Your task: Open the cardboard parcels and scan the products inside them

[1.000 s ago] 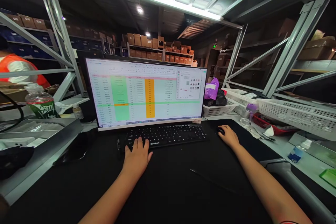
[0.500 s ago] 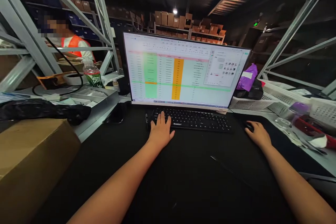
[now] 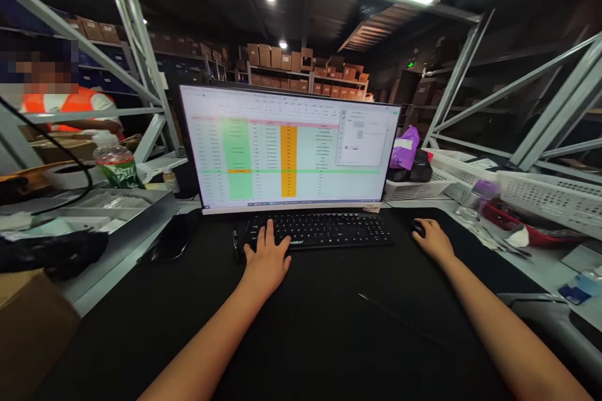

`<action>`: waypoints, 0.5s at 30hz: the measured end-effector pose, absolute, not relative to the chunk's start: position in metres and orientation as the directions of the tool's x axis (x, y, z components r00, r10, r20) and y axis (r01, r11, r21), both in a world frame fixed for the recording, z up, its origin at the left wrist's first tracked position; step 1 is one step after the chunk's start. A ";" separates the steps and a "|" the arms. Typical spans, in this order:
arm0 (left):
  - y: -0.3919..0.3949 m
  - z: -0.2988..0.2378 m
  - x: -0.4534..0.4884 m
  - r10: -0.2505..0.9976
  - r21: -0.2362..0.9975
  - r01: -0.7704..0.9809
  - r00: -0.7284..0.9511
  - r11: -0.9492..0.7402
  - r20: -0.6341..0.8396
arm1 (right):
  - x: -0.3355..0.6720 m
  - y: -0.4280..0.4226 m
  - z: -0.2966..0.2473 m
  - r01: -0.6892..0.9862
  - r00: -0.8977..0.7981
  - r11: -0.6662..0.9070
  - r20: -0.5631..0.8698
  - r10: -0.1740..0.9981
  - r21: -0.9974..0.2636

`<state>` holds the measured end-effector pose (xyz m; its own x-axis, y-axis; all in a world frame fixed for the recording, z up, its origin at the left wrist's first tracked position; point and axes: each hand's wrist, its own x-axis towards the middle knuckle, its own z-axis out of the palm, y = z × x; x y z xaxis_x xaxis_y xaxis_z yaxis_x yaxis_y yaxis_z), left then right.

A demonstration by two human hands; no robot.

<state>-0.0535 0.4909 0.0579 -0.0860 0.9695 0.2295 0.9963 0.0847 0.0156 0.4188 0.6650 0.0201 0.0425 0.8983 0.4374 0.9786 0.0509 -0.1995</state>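
On the desk (image 3: 329,326), my left hand (image 3: 266,260) lies flat, fingers spread on the keyboard (image 3: 320,230) for typing. Right hand (image 3: 433,241) cups the mouse (image 3: 416,226), grip closed loosely, to steer the spreadsheet.

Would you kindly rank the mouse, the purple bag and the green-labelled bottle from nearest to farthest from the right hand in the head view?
1. Mouse: under the right hand, touching it.
2. Purple bag: behind, in the white basket beside the monitor.
3. Green-labelled bottle: far left, across the monitor.
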 end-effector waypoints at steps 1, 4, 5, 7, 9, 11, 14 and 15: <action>0.492 0.056 -0.054 0.966 0.001 0.996 -0.086 0.088 0.246 | 0.418 0.665 0.020 0.978 0.044 0.050 0.440 0.897 -0.200; 0.494 0.051 -0.054 0.945 -0.058 0.994 -0.073 0.096 0.318 | 0.418 0.665 0.019 0.978 0.052 0.047 0.451 0.891 -0.205; 0.494 0.049 -0.053 0.939 -0.078 0.992 -0.065 0.097 0.338 | 0.418 0.666 0.018 0.977 0.053 0.047 0.454 0.889 -0.207; 0.494 0.046 -0.051 0.931 -0.112 0.989 -0.049 0.095 0.362 | 0.418 0.667 0.017 0.976 0.052 0.052 0.460 0.886 -0.211; 0.494 0.044 -0.050 0.931 -0.128 0.986 -0.052 0.105 0.361 | 0.418 0.668 0.016 0.975 0.050 0.057 0.463 0.885 -0.214; 0.495 0.044 -0.049 0.936 -0.129 0.985 -0.066 0.117 0.347 | 0.418 0.669 0.016 0.974 0.051 0.058 0.463 0.885 -0.217; 0.495 0.044 -0.050 0.939 -0.134 0.984 -0.069 0.121 0.338 | 0.418 0.670 0.016 0.974 0.056 0.052 0.460 0.886 -0.220; 0.495 0.044 -0.050 0.939 -0.140 0.983 -0.066 0.119 0.339 | 0.419 0.670 0.016 0.974 0.057 0.052 0.458 0.887 -0.220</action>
